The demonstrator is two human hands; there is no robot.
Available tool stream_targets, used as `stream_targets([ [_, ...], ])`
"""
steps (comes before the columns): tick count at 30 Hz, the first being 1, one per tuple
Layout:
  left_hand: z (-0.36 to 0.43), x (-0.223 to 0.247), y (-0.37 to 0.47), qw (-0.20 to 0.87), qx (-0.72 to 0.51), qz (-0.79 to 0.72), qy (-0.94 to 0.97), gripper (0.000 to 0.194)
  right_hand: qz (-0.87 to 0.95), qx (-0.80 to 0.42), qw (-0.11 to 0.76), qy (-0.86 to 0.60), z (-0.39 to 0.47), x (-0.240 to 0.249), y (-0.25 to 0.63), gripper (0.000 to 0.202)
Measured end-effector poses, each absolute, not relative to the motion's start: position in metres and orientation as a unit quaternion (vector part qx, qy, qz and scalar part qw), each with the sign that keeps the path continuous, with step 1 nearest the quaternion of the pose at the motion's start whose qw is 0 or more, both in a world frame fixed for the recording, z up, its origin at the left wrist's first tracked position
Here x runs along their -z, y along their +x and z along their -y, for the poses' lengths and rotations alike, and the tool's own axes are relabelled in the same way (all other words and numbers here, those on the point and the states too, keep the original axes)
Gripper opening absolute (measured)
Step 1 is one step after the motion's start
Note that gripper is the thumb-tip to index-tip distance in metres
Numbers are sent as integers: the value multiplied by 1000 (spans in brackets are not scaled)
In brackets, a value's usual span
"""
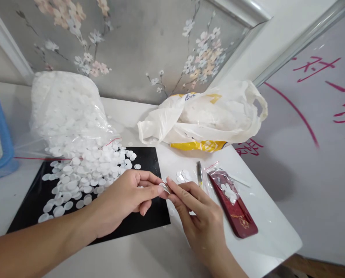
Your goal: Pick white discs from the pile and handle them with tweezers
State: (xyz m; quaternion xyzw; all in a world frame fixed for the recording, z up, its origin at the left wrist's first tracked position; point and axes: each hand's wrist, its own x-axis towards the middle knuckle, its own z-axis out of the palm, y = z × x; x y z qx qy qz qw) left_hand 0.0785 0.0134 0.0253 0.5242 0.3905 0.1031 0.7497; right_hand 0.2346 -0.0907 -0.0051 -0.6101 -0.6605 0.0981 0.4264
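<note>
Left hand (128, 197): thumb and fingers pinch a small white disc (164, 187); the other fingers curl loosely beneath.
Right hand (201, 210): thumb and forefinger close on the same piece from its other side; remaining fingers bent.
Disc in hand: between the two sets of fingertips, just above the mat's right edge as viewed. Largely covered; cannot tell whether it is one layer or several.
Handling (judged): very light, thin, probably smooth enough to slip; likely flexes under pressure. Best held lightly by opposite edges, with the flat faces left free.
Black mat (150, 160): under and beyond the left hand, on the desk (271, 231).
Loose discs (82, 175): heaped on the mat beyond the left forearm, overlapping, some scattered singly.
Clear bag (65, 100): behind that heap, bulging with more white discs, mouth towards the mat.
Small disc cluster (184, 176): just beyond the right fingertips, off the mat.
Pen (199, 173): beyond the right hand.
Dark red case (246, 222): right of the right hand; a clear packet (229, 193) with a white shape lies on it.
Carrier bag (215, 119): farther off, ahead of the right hand, crumpled.
Blue tub (5, 135): far left, well apart from both hands.
</note>
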Motion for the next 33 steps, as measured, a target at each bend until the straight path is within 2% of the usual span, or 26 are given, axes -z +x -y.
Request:
stream_targets([
  [33,-16,-23,78,741,-87,-382,545,22,670,-84,422,-605,90,4,235,35],
])
